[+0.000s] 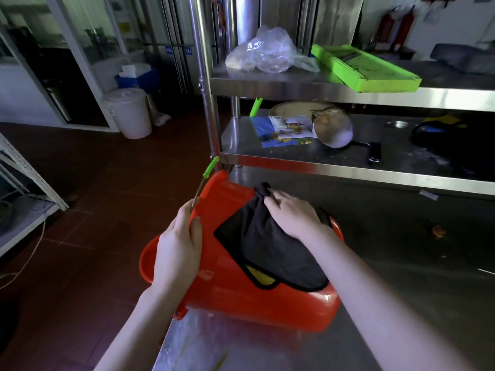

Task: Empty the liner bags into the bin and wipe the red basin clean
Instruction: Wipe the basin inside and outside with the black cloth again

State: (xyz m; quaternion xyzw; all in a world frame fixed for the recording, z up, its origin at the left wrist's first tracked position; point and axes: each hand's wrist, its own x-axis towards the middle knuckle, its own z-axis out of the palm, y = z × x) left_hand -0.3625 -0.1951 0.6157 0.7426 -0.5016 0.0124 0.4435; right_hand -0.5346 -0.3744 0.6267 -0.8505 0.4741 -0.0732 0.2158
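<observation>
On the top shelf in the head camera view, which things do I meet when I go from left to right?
clear plastic bag → green slicer board → dark tray at the far right, dim and hard to identify.

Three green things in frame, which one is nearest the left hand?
The green-handled tool at the red basin's rim, just above the left hand. The green tray and green stick sit on the shelves.

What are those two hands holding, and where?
Left hand grips the red basin by its rim. Right hand presses a dark cloth flat against the basin.
</observation>
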